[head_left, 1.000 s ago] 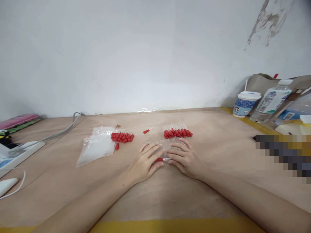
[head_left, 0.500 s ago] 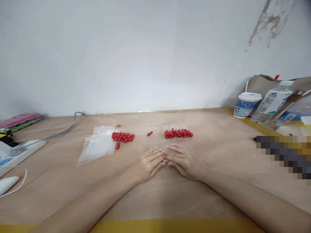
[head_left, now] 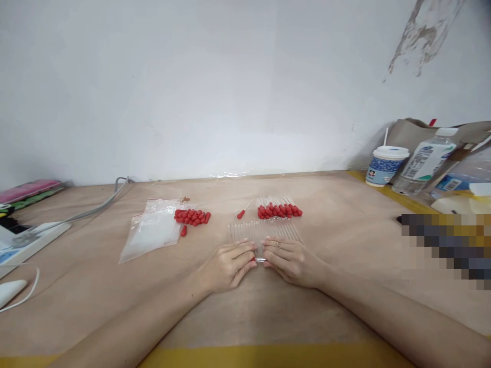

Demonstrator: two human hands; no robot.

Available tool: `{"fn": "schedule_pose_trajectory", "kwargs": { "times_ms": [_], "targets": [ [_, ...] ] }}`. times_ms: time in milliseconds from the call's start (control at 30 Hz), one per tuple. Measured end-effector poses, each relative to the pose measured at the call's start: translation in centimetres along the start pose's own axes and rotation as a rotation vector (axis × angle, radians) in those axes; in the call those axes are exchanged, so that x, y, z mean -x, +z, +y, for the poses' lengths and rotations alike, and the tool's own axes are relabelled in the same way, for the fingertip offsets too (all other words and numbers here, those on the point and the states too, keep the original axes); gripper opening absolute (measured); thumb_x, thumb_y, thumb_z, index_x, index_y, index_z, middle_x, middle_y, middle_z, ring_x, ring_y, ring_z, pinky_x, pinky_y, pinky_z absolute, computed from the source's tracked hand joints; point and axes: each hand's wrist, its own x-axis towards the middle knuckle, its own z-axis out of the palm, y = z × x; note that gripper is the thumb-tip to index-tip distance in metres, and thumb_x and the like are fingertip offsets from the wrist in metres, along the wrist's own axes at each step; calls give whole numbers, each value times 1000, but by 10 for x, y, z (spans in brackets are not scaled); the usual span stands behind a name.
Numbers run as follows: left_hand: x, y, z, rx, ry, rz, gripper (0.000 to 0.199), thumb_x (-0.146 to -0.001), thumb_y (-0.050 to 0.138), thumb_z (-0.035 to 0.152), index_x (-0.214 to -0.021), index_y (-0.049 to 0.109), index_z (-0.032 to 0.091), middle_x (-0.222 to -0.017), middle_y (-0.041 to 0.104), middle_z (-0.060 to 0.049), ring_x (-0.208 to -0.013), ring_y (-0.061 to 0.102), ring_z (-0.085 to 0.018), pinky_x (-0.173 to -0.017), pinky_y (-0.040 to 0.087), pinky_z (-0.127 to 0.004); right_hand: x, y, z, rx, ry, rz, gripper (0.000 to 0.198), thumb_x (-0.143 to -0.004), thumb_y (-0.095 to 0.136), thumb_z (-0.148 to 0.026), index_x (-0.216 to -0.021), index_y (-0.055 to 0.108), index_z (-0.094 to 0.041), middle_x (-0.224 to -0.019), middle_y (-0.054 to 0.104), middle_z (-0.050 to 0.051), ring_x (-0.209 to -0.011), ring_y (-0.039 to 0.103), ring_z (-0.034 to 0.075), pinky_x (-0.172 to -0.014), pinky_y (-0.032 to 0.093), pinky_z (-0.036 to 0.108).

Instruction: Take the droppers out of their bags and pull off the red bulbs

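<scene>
My left hand [head_left: 233, 263] is closed in a pinch, with a sliver of a red rubber bulb showing at its fingertips. My right hand [head_left: 294, 260], a ring on one finger, pinches a clear glass dropper tube [head_left: 260, 259] that bridges the small gap between both hands. How far bulb and tube are joined is hidden by the fingers. Just beyond the hands lies a row of bare glass tubes [head_left: 264, 229]. Behind it is a bundle of droppers with red bulbs [head_left: 279, 210], and one single dropper [head_left: 241, 213] lies to its left.
Loose red bulbs [head_left: 193, 217] are heaped at the left, next to clear zip bags [head_left: 151, 230]. A power strip [head_left: 42, 243] with a grey cable stands far left. At the right are a paper cup [head_left: 385, 166] and a plastic bottle [head_left: 425, 161]. A wall bounds the back.
Both hands have come slightly closer to me, and more of the clear tube shows between them. The single dropper appears a little farther right; the view has shifted slightly.
</scene>
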Motion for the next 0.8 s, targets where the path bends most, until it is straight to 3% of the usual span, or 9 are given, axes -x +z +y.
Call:
{"fn": "schedule_pose_trajectory", "kwargs": {
  "times_ms": [333,600,800],
  "targets": [
    [4,-8,1,63,-27,-63,19,-86,42,18,-99,57,15,-98,66,-7,-94,61,-15,-93,47,-32,3,-3,1,30,-60,-8,16,-85,47,-15,-94,59,-12,-91,67,7,-102,57,17,-97,45,34],
    [3,-12,5,-1,36,-10,15,-85,47,18,-96,56,13,-97,66,-8,-94,61,-15,-93,47,-31,6,-6,1,25,-83,24,17,-83,51,-13,-98,59,-10,-99,66,10,-106,54,18,-98,44,36],
    [7,-17,0,-136,51,29,10,-83,51,20,-89,59,18,-94,67,-4,-97,59,-18,-84,47,-33,12,-14,6,-25,-45,53,21,-82,50,-12,-101,58,-12,-101,64,8,-110,51,18,-97,43,37]
  ]
}}
